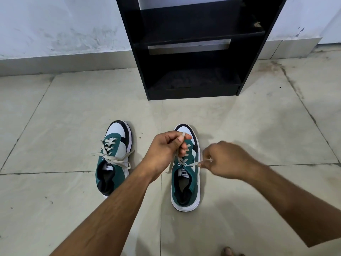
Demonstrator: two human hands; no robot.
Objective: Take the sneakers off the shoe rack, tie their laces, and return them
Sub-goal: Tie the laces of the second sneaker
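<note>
Two green, white and black sneakers stand on the tiled floor with toes toward the rack. The left sneaker [114,157] has its cream laces in a loose bow. Over the right sneaker [185,183], my left hand [166,150] pinches a loop of lace, one strand wrapped over a fingertip. My right hand [227,159] pulls the other lace end [195,164] out to the right, slightly blurred. The black shoe rack [195,52] stands against the wall beyond, its visible shelves bare.
Pale floor tiles [55,126] with dark grout lines spread to both sides of the shoes. A scuffed white wall [64,30] runs behind the rack. Toes of a bare foot [228,252] show at the bottom edge.
</note>
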